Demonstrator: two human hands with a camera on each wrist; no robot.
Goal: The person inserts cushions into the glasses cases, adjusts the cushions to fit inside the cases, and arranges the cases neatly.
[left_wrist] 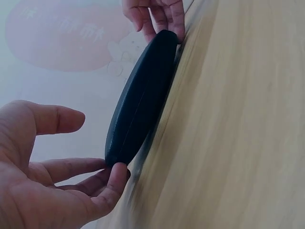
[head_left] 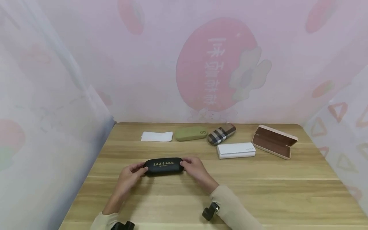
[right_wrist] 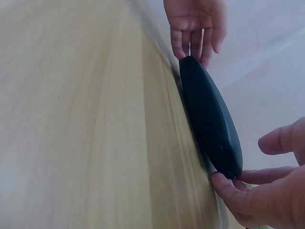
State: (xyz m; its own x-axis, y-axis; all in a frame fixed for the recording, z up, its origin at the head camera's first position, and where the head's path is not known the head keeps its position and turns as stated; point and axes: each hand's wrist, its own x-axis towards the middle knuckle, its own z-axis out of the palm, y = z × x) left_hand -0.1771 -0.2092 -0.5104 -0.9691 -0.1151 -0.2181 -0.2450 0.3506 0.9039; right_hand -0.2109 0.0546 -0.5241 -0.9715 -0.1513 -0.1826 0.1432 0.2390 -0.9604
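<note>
A closed black glasses case (head_left: 164, 171) with gold lettering lies crosswise near the front middle of the wooden table. My left hand (head_left: 128, 179) holds its left end by the fingers, and my right hand (head_left: 198, 171) holds the right end. From the left wrist, the fingers (left_wrist: 114, 187) meet the end of the case, while the thumb (left_wrist: 62, 119) stands apart from it. Much the same shows from the right wrist, with fingertips (right_wrist: 221, 183) at the lower end. Whether the case touches the table is hard to tell.
Along the back lie a folded white cloth (head_left: 156, 136), a green glasses case (head_left: 188, 134) and a plaid case (head_left: 217, 136). Right of my hands are a white case (head_left: 236, 150) with its flap down and an open case (head_left: 271, 145) with brown lining. Printed curtains surround the table (head_left: 273, 191).
</note>
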